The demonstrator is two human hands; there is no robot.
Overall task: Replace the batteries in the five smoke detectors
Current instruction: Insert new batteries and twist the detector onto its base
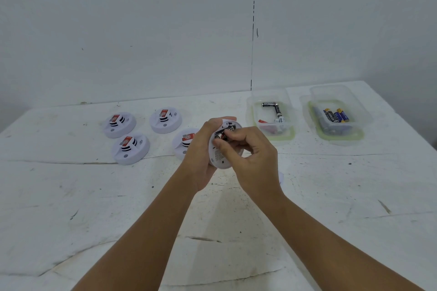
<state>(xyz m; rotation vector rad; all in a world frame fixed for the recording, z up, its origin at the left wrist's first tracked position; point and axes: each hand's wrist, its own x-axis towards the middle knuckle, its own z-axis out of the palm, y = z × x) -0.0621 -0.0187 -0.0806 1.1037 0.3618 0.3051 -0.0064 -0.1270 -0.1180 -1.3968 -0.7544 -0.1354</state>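
Bright, even, soft light; faint shadows; slight softness; wide-angle bowing at edges.

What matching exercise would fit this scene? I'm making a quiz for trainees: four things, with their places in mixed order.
Things:
1. held detector
2. left tub
3. right tub
4. four detectors

Places:
A. far right of the table
B. table's left part
C. in the left hand, the right hand at its batteries
D. just right of the hands

Pairs: 1-C, 2-D, 3-A, 4-B
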